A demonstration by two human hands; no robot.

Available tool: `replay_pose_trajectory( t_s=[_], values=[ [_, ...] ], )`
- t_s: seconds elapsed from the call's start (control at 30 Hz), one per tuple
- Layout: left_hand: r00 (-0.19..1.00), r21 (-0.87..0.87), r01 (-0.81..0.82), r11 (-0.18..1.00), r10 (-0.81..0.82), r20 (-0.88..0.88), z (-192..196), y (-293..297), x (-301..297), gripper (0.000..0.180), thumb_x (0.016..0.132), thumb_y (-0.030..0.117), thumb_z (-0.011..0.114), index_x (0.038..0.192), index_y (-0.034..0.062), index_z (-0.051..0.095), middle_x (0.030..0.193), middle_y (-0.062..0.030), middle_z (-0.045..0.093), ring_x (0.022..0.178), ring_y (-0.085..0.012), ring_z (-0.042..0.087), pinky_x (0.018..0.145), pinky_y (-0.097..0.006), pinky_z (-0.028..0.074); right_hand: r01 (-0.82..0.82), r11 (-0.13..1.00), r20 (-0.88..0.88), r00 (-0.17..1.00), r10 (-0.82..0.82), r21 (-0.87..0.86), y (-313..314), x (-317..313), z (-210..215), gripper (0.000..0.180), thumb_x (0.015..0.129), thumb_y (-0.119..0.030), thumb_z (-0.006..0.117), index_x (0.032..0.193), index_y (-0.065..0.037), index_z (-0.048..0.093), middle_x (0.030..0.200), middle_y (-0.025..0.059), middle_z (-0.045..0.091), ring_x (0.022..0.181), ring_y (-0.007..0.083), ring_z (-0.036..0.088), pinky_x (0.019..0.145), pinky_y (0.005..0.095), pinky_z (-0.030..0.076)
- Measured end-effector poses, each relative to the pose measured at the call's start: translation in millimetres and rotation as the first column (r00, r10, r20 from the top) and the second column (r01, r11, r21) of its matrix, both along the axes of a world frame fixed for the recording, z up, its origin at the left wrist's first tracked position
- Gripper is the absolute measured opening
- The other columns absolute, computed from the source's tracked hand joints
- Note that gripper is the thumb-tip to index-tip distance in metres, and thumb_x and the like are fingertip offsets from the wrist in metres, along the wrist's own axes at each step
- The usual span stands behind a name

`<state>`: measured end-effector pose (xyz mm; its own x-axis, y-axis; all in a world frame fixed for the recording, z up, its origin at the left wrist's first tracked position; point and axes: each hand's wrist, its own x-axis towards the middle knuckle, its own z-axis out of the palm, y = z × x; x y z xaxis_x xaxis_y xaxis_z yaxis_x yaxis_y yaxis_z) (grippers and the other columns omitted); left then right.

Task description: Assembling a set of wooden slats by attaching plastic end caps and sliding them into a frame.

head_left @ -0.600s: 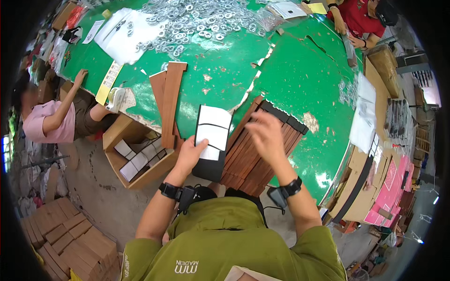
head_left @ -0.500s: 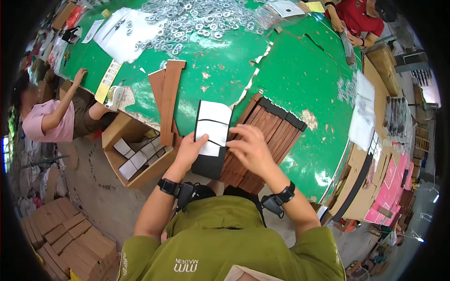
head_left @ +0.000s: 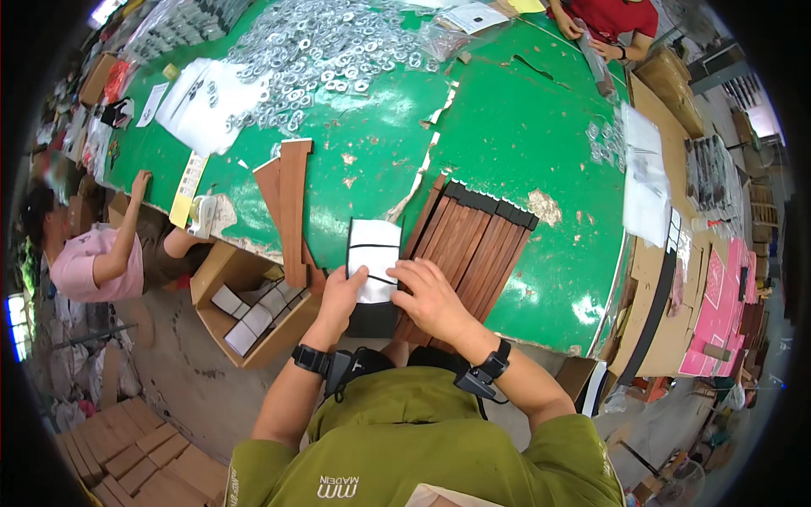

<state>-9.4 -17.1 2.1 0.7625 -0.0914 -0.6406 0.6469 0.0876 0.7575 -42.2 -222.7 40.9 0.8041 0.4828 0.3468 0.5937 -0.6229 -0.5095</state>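
A banded black-and-white bundle (head_left: 374,243) is held at the near edge of the green table (head_left: 507,127), toward six o'clock. It is gripped by the left hand (head_left: 338,304), thumb pressed on its white face. Its right edge is met by the right hand's (head_left: 435,306) half-curled fingers; whether it is pinched there cannot be told. Brown strips (head_left: 473,253) are laid at three o'clock from it.

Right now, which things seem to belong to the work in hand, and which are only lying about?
Seemingly in the job:
bundle, in the left grip, right grip at its right edge
slats beside it, perhaps
carton holding similar bundles

Probably just lying about:
rings
tape dispenser
pink cardboard
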Motion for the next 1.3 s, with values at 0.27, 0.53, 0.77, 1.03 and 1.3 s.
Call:
replay_pose_trajectory(
  t_s=[0.27, 0.53, 0.77, 1.03, 1.3],
  values=[
    [0.761, 0.581, 0.424, 0.694, -0.621, 0.186, 25.1, -13.1, 2.6, 0.038, 0.092, 0.026, 0.062, 0.111, -0.0064, 0.059, 0.099, -0.0214, 0.068, 0.089, -0.0336, 0.066, 0.080, -0.042, 0.050, 0.650, 0.667, -0.376, 0.758, -0.533, 0.365, -42.3, 41.6, -18.2, 0.036, 0.080, -0.010, 0.077, 0.105, -0.003, 0.053, 0.097, 0.0134, 0.064, 0.083, 0.0258, 0.066, 0.073, 0.0364, 0.052],
    [0.162, 0.827, 0.504, 0.249, -0.968, 0.193, -1.2, -31.3, -25.1, 0.025, 0.088, 0.019, 0.065, 0.094, -0.0052, 0.062, 0.145, -0.0196, 0.045, 0.139, -0.0374, 0.035, 0.110, -0.043, 0.036, 0.568, 0.819, -0.045, 0.823, -0.566, 0.085, -70.9, 110.7, -64.5, 0.044, 0.076, -0.007, 0.075, 0.116, -0.003, 0.058, 0.120, 0.0162, 0.059, 0.111, 0.0372, 0.055, 0.098, 0.0456, 0.042],
    [0.234, 0.751, 0.514, 0.414, -0.910, 0.342, -13.7, -26.9, -24.8, 0.023, 0.085, 0.014, 0.069, 0.083, -0.0041, 0.056, 0.145, -0.0222, 0.045, 0.138, -0.0396, 0.037, 0.106, -0.043, 0.040, 0.577, 0.817, -0.083, 0.814, -0.575, 0.002, -67.5, 123.0, -88.2, 0.046, 0.079, -0.008, 0.073, 0.121, -0.005, 0.058, 0.123, 0.0139, 0.059, 0.112, 0.0356, 0.055, 0.101, 0.0472, 0.038],
    [0.256, 0.731, 0.516, 0.447, -0.895, 0.366, -15.6, -24.3, -21.8, 0.024, 0.084, 0.014, 0.071, 0.081, -0.0022, 0.053, 0.144, -0.0192, 0.047, 0.137, -0.0377, 0.039, 0.103, -0.043, 0.043, 0.598, 0.799, -0.090, 0.794, -0.601, -0.061, -64.4, 126.6, -88.1, 0.044, 0.079, -0.010, 0.073, 0.120, -0.005, 0.060, 0.120, 0.0121, 0.061, 0.107, 0.0318, 0.057, 0.099, 0.0460, 0.040],
    [0.258, 0.734, 0.520, 0.438, -0.899, 0.353, -14.7, -24.8, -20.2, 0.024, 0.085, 0.015, 0.070, 0.081, -0.0014, 0.053, 0.144, -0.0175, 0.047, 0.137, -0.0365, 0.039, 0.104, -0.043, 0.043, 0.610, 0.789, -0.051, 0.788, -0.614, -0.065, -64.7, 127.6, -89.8, 0.042, 0.078, -0.012, 0.074, 0.118, -0.004, 0.063, 0.117, 0.0113, 0.063, 0.105, 0.0310, 0.058, 0.097, 0.0446, 0.042]
  ],
)
